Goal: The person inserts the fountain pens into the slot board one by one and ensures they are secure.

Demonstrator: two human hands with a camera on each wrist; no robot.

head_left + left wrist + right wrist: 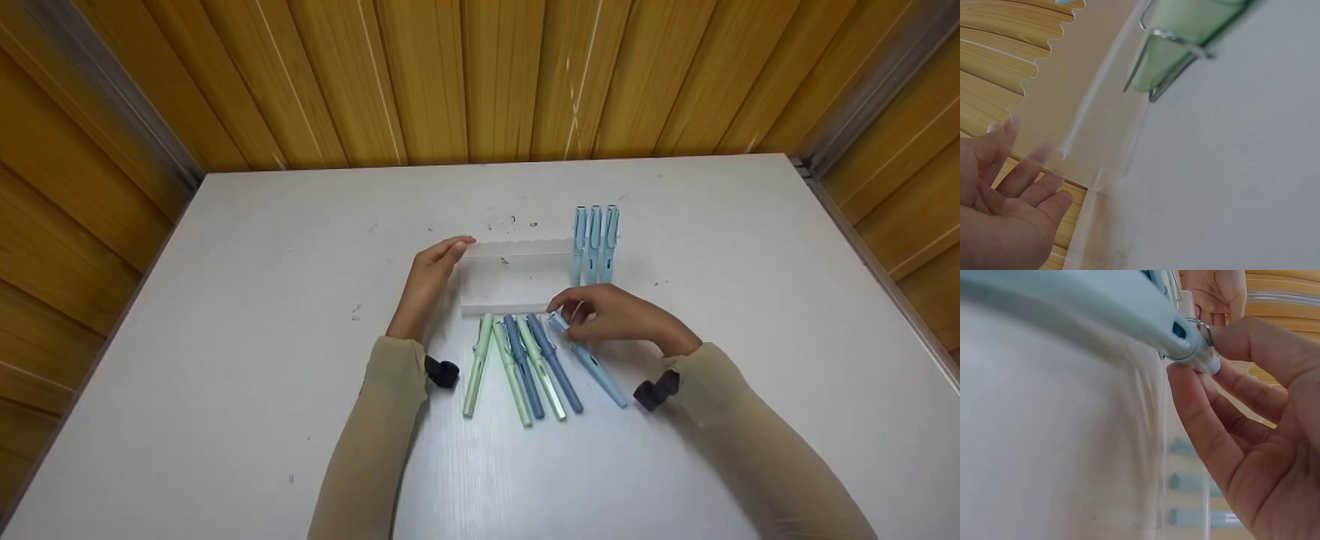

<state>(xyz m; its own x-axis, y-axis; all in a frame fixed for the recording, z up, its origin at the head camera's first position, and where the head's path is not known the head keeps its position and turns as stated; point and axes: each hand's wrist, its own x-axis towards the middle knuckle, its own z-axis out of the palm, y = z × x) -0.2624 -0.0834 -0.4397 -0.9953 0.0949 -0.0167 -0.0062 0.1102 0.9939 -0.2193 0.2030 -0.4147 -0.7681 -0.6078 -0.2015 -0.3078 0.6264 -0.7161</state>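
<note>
A clear plastic pen stand with a scalloped top edge stands mid-table. My left hand grips its upper left corner; in the left wrist view the fingers show through the clear panel. Three light blue pens stand upright at its right end. My right hand pinches another light blue pen near its clip end, in front of the stand. In the right wrist view, thumb and fingers close around that pen's end.
Beside the pinched pen lie three light green pens and two darker blue pens, clip ends toward the stand. The white table meets yellow wood-look panels at the back.
</note>
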